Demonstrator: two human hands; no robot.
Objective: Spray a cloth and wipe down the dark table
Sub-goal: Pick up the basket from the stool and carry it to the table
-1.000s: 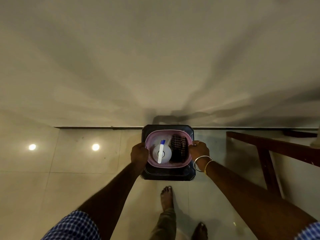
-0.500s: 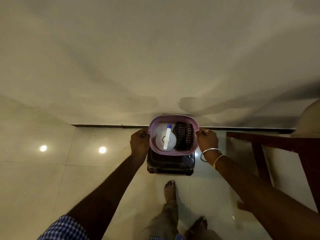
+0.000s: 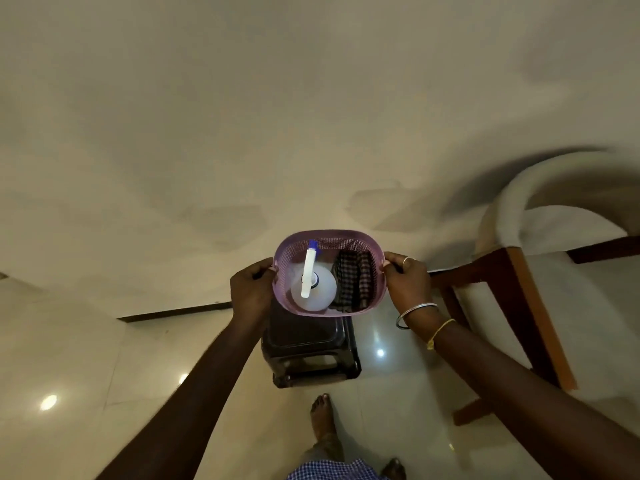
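Both hands, left hand (image 3: 252,289) and right hand (image 3: 405,277), grip the basket (image 3: 363,241), now lifted clear above the dark table (image 3: 308,344); bottle (image 3: 313,287) and probably cloth (image 3: 351,285) inside, so wiping can start.

a home, by the look of it: glossy cream floor tiles (image 3: 86,358) mirroring ceiling lights; a plain pale wall (image 3: 242,116) with a dark skirting strip (image 3: 173,311); a wooden-legged cushioned chair (image 3: 512,244); a dark plastic stool (image 3: 308,348); bare feet on the floor

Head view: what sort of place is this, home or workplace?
Probably a room in a home: glossy tiled floor, plain wall, a cushioned wooden chair at right, and a small dark table under the held basket.
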